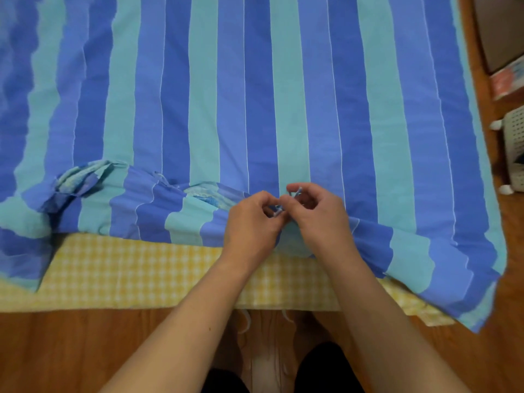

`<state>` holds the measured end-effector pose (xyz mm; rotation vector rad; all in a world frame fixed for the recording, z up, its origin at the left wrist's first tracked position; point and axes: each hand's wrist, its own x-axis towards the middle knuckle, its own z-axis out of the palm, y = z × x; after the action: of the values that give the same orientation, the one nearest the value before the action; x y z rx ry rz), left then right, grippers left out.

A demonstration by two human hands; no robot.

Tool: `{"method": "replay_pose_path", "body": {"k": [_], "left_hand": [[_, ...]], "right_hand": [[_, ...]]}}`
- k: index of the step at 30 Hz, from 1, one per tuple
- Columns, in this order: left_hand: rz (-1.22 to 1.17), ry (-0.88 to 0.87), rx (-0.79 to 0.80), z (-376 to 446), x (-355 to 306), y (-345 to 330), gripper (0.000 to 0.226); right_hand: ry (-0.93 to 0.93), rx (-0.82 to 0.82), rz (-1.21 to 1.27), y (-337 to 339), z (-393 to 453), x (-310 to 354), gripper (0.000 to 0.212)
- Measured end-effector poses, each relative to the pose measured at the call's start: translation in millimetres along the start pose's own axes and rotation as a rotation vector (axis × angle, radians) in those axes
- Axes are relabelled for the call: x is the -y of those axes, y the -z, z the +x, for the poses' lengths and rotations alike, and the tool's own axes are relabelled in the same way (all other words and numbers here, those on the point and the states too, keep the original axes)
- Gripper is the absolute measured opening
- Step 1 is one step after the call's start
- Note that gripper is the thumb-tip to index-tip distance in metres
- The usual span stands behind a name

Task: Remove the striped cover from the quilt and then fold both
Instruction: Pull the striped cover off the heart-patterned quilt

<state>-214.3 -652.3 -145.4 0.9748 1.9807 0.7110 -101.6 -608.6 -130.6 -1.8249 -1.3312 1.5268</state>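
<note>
I see the striped cover (255,95), in blue and turquoise bands, spread flat over the bed, with its near hem lying just short of the bed's near edge. Along that edge a strip of yellow checked sheet (127,276) shows bare. My left hand (252,222) and right hand (317,214) meet at the middle of the near hem, fingers curled, both pinching a thin pale-blue tie string (279,208) between their fingertips. To the left along the hem the cover gapes in two places, and a patterned bit of the quilt (82,177) shows through the opening near the bed's near-left corner. The cover's near-right corner hangs off the bed over the wooden floor (71,350). A white slotted basket (514,143) stands on the floor beyond the bed's right edge.
</note>
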Motion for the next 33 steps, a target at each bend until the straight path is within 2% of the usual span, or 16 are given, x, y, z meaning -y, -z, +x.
{"method": "replay_pose_path", "body": {"k": [4, 8, 13, 15, 17, 19, 23, 25, 27, 29, 33], "left_hand": [[-0.004, -0.032, -0.014, -1, 5, 0, 0.019], [-0.111, -0.003, 0.010, -1, 5, 1, 0.014], [-0.138, -0.033, 0.067, -7, 4, 7, 0.013], [-0.078, -0.062, 0.107, -10, 5, 9, 0.011], [-0.039, -0.058, 0.137, -11, 7, 11, 0.011], [-0.032, -0.027, 0.152, -11, 13, 13, 0.009], [-0.086, 0.037, 0.194, -13, 18, 14, 0.005], [-0.110, 0.048, 0.198, -12, 14, 14, 0.005], [-0.230, 0.110, 0.198, -9, 9, 17, 0.006], [-0.374, 0.186, 0.198, -8, 9, 21, 0.008], [-0.469, 0.220, 0.200, -11, 11, 22, 0.007]], "right_hand": [[0.034, -0.015, -0.036, -5, -1, 3, 0.006], [0.083, -0.100, 0.004, -3, -3, 6, 0.020], [0.396, -0.209, -0.516, 10, 3, -10, 0.047], [0.448, -0.228, -0.607, 15, 4, -10, 0.051], [0.425, -0.208, -0.575, 18, 5, -5, 0.052], [0.316, -0.237, -0.462, 28, 9, 4, 0.049], [0.031, -0.346, 0.038, 57, 26, 22, 0.048], [-0.027, -0.328, 0.262, 56, 26, 28, 0.045], [-0.042, -0.229, 0.453, 50, 24, 31, 0.034], [-0.020, -0.095, 0.438, 46, 20, 30, 0.016], [0.112, 0.017, -0.043, 43, 6, 9, 0.024]]}}
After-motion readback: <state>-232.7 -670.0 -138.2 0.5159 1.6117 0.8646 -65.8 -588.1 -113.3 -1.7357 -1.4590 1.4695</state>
